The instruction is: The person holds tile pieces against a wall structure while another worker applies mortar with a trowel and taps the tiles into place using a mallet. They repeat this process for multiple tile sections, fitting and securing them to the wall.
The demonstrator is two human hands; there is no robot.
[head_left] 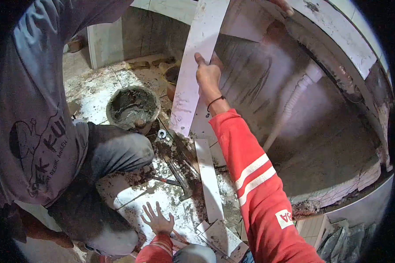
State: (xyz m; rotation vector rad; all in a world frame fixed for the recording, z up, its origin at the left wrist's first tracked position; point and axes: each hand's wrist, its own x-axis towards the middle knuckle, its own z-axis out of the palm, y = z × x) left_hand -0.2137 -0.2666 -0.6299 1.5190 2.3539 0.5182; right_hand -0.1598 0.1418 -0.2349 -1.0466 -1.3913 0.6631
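Observation:
My right hand [210, 78] is closed on the edge of a long white tile strip [199, 41], thumb on its face and fingers behind. The strip stands tilted, its lower end near the floor and its top running out of view. Low in the view, my left hand [159, 222] is spread open over the dirty floor, holding nothing. Ahead of it lie a hammer [185, 189] and other tools among mortar crumbs. A second white tile strip [209, 182] lies to the right of them.
A person in a grey shirt [35, 109] crouches at left, near a bucket of wet mortar [134, 105]. Another hand [283, 6] shows at top right. A curved cement wall with a corrugated pipe [294, 94] bounds the right. Cut tile pieces [221, 236] lie at bottom.

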